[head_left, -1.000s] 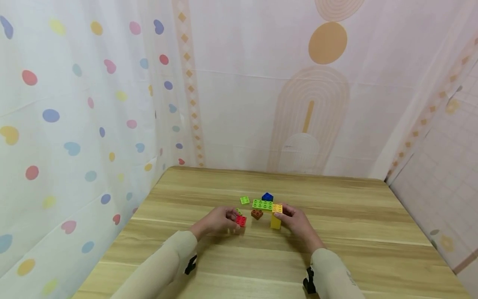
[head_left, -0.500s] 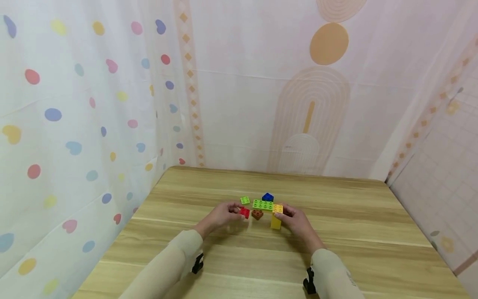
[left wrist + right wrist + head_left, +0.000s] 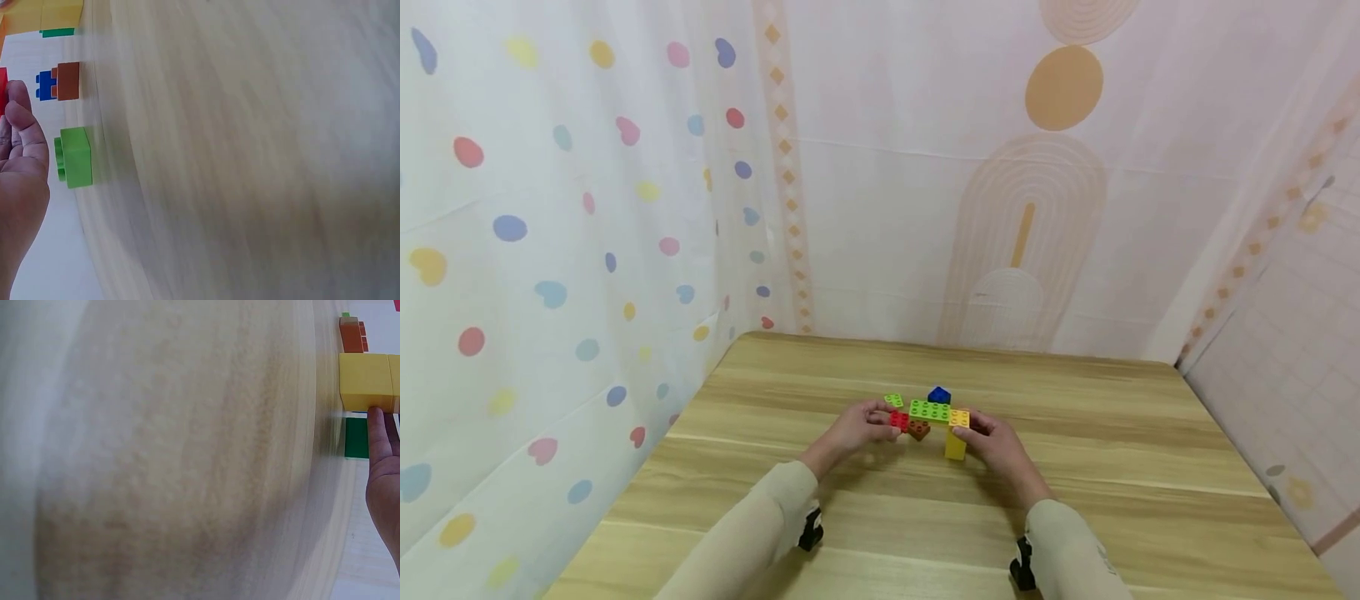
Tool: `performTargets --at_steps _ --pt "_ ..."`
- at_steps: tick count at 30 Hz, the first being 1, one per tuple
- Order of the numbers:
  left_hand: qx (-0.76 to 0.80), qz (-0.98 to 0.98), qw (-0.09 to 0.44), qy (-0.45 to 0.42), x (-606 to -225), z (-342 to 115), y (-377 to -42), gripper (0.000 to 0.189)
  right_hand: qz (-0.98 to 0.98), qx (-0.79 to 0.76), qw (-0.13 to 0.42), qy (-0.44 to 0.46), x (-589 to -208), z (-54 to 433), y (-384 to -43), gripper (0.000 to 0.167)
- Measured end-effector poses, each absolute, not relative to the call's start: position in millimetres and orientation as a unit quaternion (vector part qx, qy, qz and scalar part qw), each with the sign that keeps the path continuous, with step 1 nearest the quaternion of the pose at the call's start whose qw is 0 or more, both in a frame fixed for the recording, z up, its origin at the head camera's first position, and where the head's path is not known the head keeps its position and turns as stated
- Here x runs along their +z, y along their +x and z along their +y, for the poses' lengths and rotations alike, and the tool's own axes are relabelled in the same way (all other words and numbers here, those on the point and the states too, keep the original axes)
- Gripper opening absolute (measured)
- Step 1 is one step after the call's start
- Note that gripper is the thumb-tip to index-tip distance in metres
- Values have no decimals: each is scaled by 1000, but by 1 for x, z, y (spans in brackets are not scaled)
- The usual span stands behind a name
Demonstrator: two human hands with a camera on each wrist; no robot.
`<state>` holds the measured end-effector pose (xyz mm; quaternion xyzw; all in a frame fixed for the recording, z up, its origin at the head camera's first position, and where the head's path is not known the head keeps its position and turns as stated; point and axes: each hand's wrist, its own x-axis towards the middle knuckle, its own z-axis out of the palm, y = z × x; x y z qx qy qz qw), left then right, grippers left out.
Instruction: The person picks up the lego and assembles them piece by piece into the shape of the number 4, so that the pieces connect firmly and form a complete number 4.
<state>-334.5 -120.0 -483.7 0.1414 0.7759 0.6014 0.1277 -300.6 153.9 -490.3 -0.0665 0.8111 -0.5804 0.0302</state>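
Observation:
My left hand (image 3: 859,427) pinches a red toy brick (image 3: 899,422) at the left end of a long light-green brick (image 3: 929,411). That green brick reaches left from the top of a column of yellow bricks (image 3: 955,446). My right hand (image 3: 996,443) grips the column near its top, thumb in front and other fingers mostly hidden behind. In the left wrist view, only the red brick's edge (image 3: 2,90) shows past the fingertips. Two stacked yellow bricks (image 3: 366,375) stand at the fingertips in the right wrist view.
A brown brick (image 3: 919,430) lies beneath the long green one. Behind are a small light-green brick (image 3: 892,401), partly covered by the left fingers, and a blue angled brick (image 3: 938,395). A dark-green brick (image 3: 356,437) shows beside the yellow column. Patterned curtains surround the wooden table (image 3: 1112,467).
My left hand has carried the red brick up and to the right, from the left of the brown brick to the long green brick's end. The right hand has stayed on the yellow column.

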Motion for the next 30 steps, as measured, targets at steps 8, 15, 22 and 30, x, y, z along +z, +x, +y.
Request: performTargets --at_steps 8,15,22,30 --pt "628 753 139 140 -487 -113 -335 40 812 -579 30 -64 -490 154 -301 46" --pt "634 749 138 136 -487 -106 -335 42 809 -584 29 -63 -489 154 -301 44" --pt "638 746 140 127 -486 -96 -336 45 813 -578 25 -63 -489 153 -301 43" --pt "653 733 152 116 -480 -87 -334 43 814 -577 21 -66 -488 152 -301 45"
